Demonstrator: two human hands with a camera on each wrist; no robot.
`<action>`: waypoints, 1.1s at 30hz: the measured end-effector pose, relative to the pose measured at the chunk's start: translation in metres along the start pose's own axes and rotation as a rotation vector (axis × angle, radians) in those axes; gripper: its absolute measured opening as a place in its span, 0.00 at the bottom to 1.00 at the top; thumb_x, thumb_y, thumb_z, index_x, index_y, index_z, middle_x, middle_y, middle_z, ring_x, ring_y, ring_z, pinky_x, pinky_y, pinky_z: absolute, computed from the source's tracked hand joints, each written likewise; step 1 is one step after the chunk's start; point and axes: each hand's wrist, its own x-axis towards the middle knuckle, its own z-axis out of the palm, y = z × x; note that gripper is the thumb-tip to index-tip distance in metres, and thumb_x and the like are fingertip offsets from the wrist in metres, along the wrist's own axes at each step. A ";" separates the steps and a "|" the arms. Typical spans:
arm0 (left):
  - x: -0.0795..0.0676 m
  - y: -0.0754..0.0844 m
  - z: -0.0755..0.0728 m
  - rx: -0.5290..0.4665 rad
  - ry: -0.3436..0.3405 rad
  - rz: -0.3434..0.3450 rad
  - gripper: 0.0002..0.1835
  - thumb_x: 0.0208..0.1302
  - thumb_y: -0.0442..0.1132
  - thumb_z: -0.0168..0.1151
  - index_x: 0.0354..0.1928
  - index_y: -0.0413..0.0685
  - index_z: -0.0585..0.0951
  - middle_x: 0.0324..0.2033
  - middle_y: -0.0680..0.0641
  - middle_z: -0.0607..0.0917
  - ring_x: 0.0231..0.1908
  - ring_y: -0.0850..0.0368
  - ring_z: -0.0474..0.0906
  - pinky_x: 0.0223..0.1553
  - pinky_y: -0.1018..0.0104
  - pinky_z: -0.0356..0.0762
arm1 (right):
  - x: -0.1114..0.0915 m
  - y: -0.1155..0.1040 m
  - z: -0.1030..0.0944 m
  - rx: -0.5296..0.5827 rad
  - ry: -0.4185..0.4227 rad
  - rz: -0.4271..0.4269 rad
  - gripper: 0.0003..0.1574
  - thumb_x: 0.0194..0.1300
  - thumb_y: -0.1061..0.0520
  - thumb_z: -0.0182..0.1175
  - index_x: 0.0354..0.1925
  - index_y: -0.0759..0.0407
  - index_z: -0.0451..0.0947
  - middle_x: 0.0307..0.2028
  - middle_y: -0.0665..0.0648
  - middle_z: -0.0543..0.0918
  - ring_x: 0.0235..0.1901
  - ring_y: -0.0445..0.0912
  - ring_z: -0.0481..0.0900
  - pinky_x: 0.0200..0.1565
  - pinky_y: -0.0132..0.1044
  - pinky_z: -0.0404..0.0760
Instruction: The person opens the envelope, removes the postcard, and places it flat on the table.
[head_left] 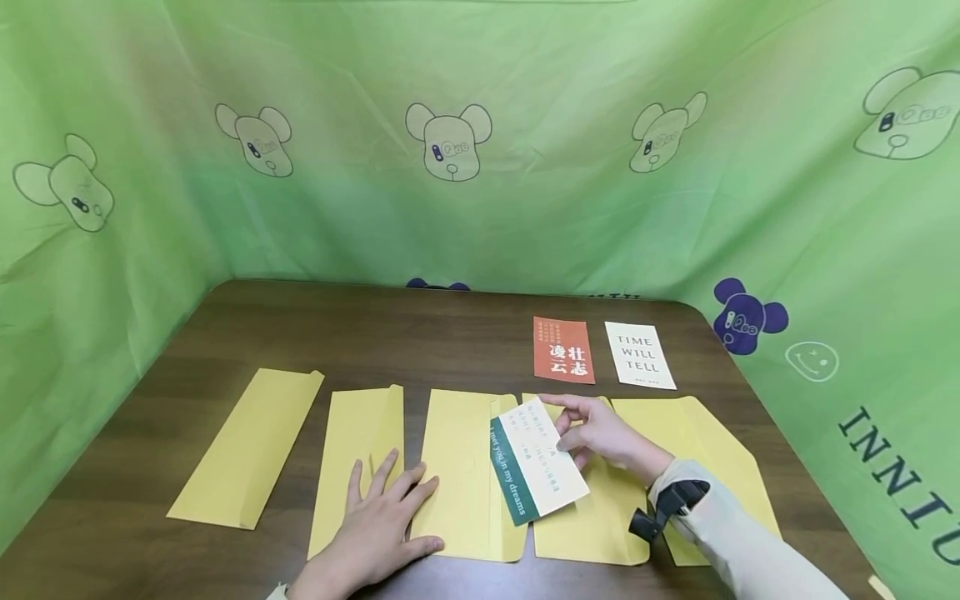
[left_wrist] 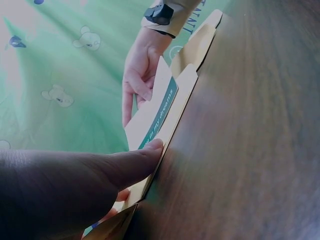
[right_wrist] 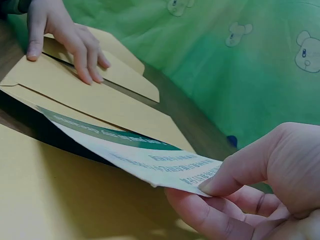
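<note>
OK, right hand's grip is clamped on the white-and-green card, thumb above, fingers under. Green band reads "I met you in my dreams"; Chinese lines on the white part too small to read. Card sits tilted over the third envelope and fourth envelope from left; can't tell if its green edge touches. Left hand's grip: fingers apart, resting across third and second envelope. Farther back on tabletop: red card "壮志凌云", white card "TIME WILL TELL". Backdrop right: "INNIU", cut off
</note>
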 end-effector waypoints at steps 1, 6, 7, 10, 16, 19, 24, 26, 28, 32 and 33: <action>0.000 0.000 0.000 -0.002 0.000 0.001 0.38 0.59 0.67 0.62 0.66 0.55 0.76 0.67 0.49 0.73 0.72 0.35 0.54 0.62 0.23 0.43 | 0.000 -0.001 -0.001 -0.007 0.002 0.003 0.52 0.47 0.77 0.59 0.72 0.73 0.57 0.31 0.59 0.74 0.27 0.48 0.82 0.19 0.38 0.82; 0.000 0.001 0.001 -0.003 0.000 0.002 0.37 0.60 0.67 0.61 0.66 0.55 0.76 0.67 0.49 0.73 0.72 0.36 0.53 0.62 0.23 0.43 | 0.002 -0.004 -0.006 -0.042 -0.008 0.010 0.51 0.47 0.77 0.59 0.72 0.72 0.59 0.31 0.58 0.75 0.27 0.48 0.82 0.19 0.38 0.81; 0.001 0.001 0.001 -0.001 0.001 0.002 0.37 0.60 0.67 0.61 0.66 0.55 0.76 0.67 0.49 0.73 0.72 0.36 0.53 0.62 0.23 0.43 | 0.003 -0.005 -0.008 -0.049 -0.014 0.009 0.51 0.47 0.77 0.59 0.72 0.72 0.59 0.31 0.58 0.75 0.27 0.48 0.82 0.19 0.38 0.81; 0.001 0.001 0.001 -0.001 0.005 0.001 0.37 0.60 0.67 0.62 0.66 0.55 0.76 0.67 0.49 0.73 0.72 0.36 0.54 0.62 0.23 0.43 | 0.005 -0.008 -0.014 -0.062 -0.025 0.005 0.52 0.46 0.76 0.59 0.72 0.72 0.59 0.31 0.58 0.75 0.27 0.49 0.82 0.19 0.38 0.81; 0.001 0.000 0.000 0.001 0.009 0.000 0.37 0.59 0.66 0.62 0.66 0.55 0.76 0.66 0.49 0.73 0.72 0.36 0.54 0.63 0.24 0.43 | 0.008 -0.013 -0.022 -0.054 -0.026 -0.003 0.51 0.46 0.76 0.59 0.71 0.73 0.59 0.31 0.58 0.75 0.25 0.48 0.81 0.18 0.36 0.79; 0.000 0.000 -0.001 0.004 0.004 -0.002 0.37 0.59 0.66 0.63 0.66 0.55 0.76 0.66 0.49 0.73 0.72 0.36 0.54 0.63 0.24 0.43 | 0.010 -0.014 -0.024 -0.053 -0.031 -0.001 0.50 0.47 0.76 0.59 0.71 0.73 0.59 0.31 0.57 0.75 0.26 0.47 0.81 0.18 0.34 0.78; 0.000 -0.001 -0.001 0.012 0.004 -0.002 0.37 0.60 0.66 0.63 0.66 0.55 0.76 0.67 0.49 0.73 0.72 0.36 0.54 0.63 0.24 0.44 | 0.010 -0.016 -0.025 -0.052 -0.040 -0.007 0.51 0.47 0.76 0.59 0.71 0.74 0.58 0.31 0.57 0.74 0.27 0.47 0.81 0.18 0.35 0.78; 0.001 -0.001 -0.001 0.015 0.007 0.001 0.37 0.60 0.66 0.62 0.66 0.55 0.76 0.67 0.49 0.73 0.72 0.36 0.54 0.63 0.24 0.44 | 0.010 -0.017 -0.027 -0.054 -0.040 -0.006 0.51 0.47 0.76 0.59 0.71 0.74 0.58 0.31 0.57 0.74 0.27 0.47 0.81 0.18 0.35 0.78; 0.001 -0.001 -0.001 0.009 0.007 0.002 0.37 0.60 0.66 0.62 0.66 0.55 0.75 0.67 0.49 0.73 0.72 0.36 0.54 0.63 0.24 0.43 | 0.009 -0.017 -0.028 -0.058 -0.044 -0.006 0.52 0.47 0.76 0.59 0.71 0.74 0.58 0.31 0.57 0.74 0.26 0.46 0.80 0.18 0.34 0.78; 0.000 -0.001 -0.001 0.003 0.007 0.004 0.37 0.60 0.66 0.62 0.66 0.54 0.75 0.67 0.49 0.73 0.72 0.36 0.54 0.62 0.24 0.44 | 0.009 -0.019 -0.032 -0.064 -0.048 -0.004 0.51 0.47 0.76 0.59 0.71 0.74 0.58 0.31 0.57 0.75 0.25 0.45 0.79 0.18 0.35 0.78; 0.000 -0.001 -0.001 0.001 0.008 0.004 0.37 0.60 0.66 0.62 0.66 0.54 0.76 0.67 0.49 0.73 0.72 0.36 0.54 0.62 0.24 0.44 | 0.009 -0.020 -0.033 -0.066 -0.046 -0.007 0.51 0.47 0.76 0.59 0.71 0.74 0.58 0.31 0.56 0.75 0.25 0.44 0.79 0.18 0.35 0.78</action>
